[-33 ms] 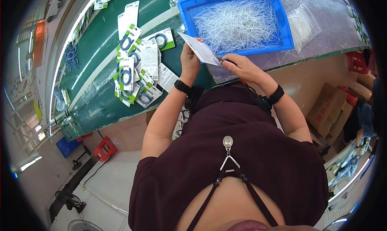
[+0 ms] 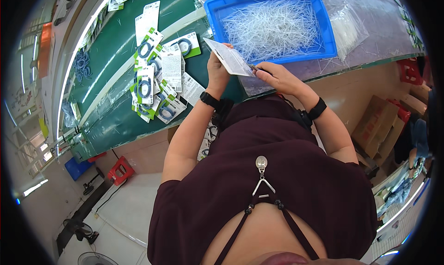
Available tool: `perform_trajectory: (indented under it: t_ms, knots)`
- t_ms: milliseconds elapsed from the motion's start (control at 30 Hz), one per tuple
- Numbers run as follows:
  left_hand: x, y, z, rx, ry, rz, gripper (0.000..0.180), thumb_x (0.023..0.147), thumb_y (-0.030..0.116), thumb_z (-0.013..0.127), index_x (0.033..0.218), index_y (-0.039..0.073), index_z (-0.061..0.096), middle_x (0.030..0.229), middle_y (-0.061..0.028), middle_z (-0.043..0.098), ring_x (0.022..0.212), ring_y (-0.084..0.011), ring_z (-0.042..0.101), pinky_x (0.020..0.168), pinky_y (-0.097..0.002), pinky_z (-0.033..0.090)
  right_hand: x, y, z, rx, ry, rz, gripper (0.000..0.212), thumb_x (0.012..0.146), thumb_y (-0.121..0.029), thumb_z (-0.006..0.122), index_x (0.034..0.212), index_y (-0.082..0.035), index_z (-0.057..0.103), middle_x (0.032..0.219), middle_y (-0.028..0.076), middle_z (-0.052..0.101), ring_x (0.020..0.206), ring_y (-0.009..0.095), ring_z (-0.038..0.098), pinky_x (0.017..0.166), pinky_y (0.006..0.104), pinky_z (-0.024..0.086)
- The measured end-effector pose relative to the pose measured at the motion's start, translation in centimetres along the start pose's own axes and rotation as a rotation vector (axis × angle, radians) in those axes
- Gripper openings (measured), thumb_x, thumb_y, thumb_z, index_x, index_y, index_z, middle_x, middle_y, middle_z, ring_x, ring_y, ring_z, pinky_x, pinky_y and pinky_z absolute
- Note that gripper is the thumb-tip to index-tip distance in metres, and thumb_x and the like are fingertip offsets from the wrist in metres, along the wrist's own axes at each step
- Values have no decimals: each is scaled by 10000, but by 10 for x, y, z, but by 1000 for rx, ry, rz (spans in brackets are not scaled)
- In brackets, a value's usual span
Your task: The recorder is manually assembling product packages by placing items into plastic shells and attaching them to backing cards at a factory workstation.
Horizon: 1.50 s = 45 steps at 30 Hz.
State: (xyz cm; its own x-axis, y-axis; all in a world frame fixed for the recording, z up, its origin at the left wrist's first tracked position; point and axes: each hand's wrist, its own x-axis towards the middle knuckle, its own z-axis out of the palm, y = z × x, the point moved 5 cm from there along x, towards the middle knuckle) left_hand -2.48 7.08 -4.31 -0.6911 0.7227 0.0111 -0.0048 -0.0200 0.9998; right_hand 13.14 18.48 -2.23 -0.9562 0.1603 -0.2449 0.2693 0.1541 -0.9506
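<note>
White printed card, tilted in mid-air near the bench edge: that is what you have in hand, so take it as the centre of your clock. Your left hand grips it along its seven-to-nine o'clock side. Your right hand, at four o'clock, has thumb and fingers pinched on a slim dark object that meets the card's near corner; too little shows to tell what it is.

At nine o'clock, a loose heap of carded blue cables lies overlapping on the green tabletop; these look finished or nearly so. Farther out at nine, bare blue cable coils sit uncarded, apparently still to be handled.

At one o'clock, the blue plastic tray is well stocked with clear plastic strips, and a clear bag rests at two. I'd judge this card midway; its far face, and any cable there, is hidden.
</note>
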Motion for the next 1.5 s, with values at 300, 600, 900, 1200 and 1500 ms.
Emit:
perform_trajectory:
  t_ms: [300,600,900,1200,1500]
  knots:
    - [2,5,0,21,-10,42,259,861,-38,589,1104,35,540,1069,-44,599,920,-107,591,805,-253,501,0,-6,0,-19,-24,-41,402,967,-361,486,1110,5,568,987,168,595,925,290,568,826,362,438]
    - [5,1,-1,144,17,60,237,876,-84,517,1085,28,532,1011,-40,598,848,-91,581,755,-236,488,5,-8,-3,-118,-15,-35,401,961,-370,498,1047,12,584,872,155,605,842,299,585,767,376,456]
    - [10,-25,-34,404,-53,-157,211,859,6,622,1042,18,517,876,-45,617,734,-116,609,679,-232,495,25,41,-12,467,-108,279,426,984,-424,439,939,-36,610,675,-17,519,566,85,488,519,237,424]
    - [0,-24,-30,-364,59,-392,255,920,25,565,1116,2,404,1037,-121,618,889,-134,617,781,-271,516,27,-5,-28,-328,370,-94,295,889,-328,588,963,-43,615,816,104,597,776,249,587,699,365,464]
    - [2,7,-11,-434,86,-217,407,938,1,520,1316,13,367,1155,-79,584,1029,-122,573,891,-258,468,18,-33,0,-876,443,-208,326,789,-347,681,941,-66,616,903,83,592,891,264,560,762,387,415]
